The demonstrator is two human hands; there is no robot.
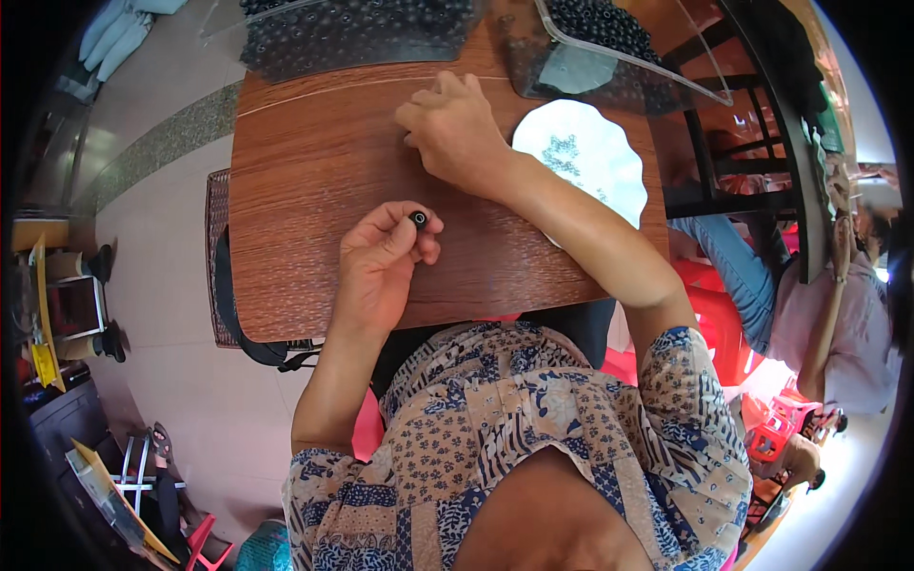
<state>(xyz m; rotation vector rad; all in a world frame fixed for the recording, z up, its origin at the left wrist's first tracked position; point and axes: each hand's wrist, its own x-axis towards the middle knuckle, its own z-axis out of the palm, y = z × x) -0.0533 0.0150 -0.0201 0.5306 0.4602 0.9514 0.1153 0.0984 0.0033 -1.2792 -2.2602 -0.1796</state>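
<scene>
Between the thumb and fingers of my left hand (383,249) is a small black round part (419,220) with a pale ring on its end. The hand is palm up, just above the near half of the brown wooden table (305,200). My right hand (457,133) reaches across to the far half, back up and fingers curled down. What its fingertips hold, if anything, is hidden. To the right of it, partly behind my right forearm, sits a white scalloped plate (611,143) with a patch of small grey bits or markings.
A clear bin full of black parts (357,43) stands at the table's far edge. Another clear bin (657,63), with black parts and a pale piece inside, is at the far right. Beyond the right edge are a dark chair frame (743,203), red stools (709,319) and a seated person.
</scene>
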